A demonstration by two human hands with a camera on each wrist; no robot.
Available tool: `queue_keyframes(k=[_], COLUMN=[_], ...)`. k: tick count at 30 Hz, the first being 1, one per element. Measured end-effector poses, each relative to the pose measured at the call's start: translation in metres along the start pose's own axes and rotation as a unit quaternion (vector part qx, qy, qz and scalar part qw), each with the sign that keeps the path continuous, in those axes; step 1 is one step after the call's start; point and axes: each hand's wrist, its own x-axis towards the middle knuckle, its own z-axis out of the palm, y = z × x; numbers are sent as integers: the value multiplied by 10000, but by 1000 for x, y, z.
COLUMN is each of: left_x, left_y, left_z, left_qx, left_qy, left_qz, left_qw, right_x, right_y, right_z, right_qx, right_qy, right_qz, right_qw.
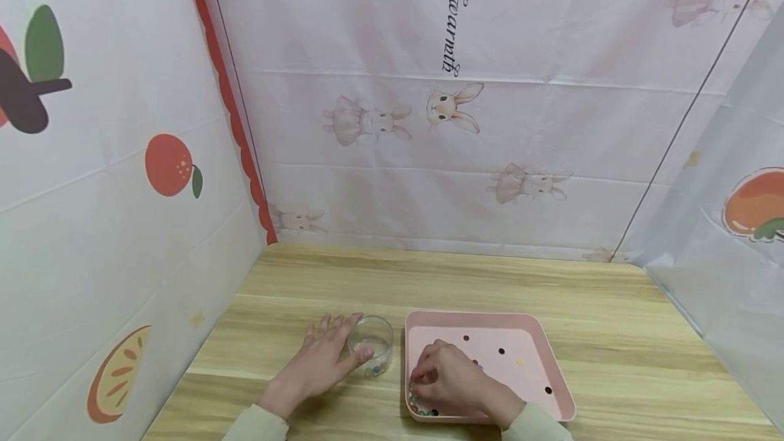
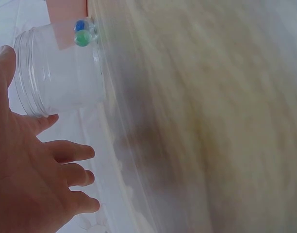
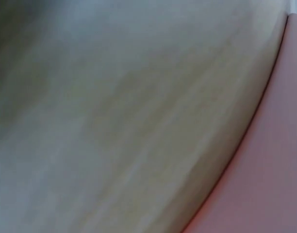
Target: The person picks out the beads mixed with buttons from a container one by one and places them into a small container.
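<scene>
My left hand [image 1: 321,359] holds a clear round jar [image 1: 370,339] near its top, between thumb and index finger. The other fingers are spread away from it. A green marble [image 2: 82,38] and a blue marble [image 2: 80,25] lie at the jar's bottom. My right hand [image 1: 450,376] is inside the pink tray [image 1: 493,320], fingers curled down at its left wall. Glass marbles [image 1: 422,412] cluster along the tray's lower left corner, by those fingertips. I cannot tell whether the fingers pinch a marble. The right wrist view shows only blurred tabletop and the tray's outer wall [image 3: 270,160].
Small round pieces lie scattered in the tray: a dark one [image 1: 501,351], a red one [image 1: 466,338], a yellow one [image 1: 520,362] and others. Jar and tray stand side by side on a wood-grain table [image 1: 331,278]. Printed cloth walls [image 1: 392,189] enclose its back and sides.
</scene>
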Motion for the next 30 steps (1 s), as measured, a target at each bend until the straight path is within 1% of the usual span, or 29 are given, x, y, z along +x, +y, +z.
queue_keyframes(k=[6, 11, 20, 30], left_x=[1, 1, 0, 3], left_y=[0, 1, 0, 0], left_z=[0, 1, 4, 4], left_qx=[19, 26, 42, 38], left_qy=[13, 17, 7, 30], left_qz=[12, 36, 54, 80], left_qw=[10000, 10000, 10000, 10000], right_x=[-1, 2, 3, 10], right_y=[0, 2, 7, 7], right_z=[-7, -15, -25, -35], right_qx=[722, 896, 968, 1287], right_qy=[88, 248, 530, 1092], right_qz=[485, 555, 702, 944], right_qw=[9962, 9941, 9914, 9811])
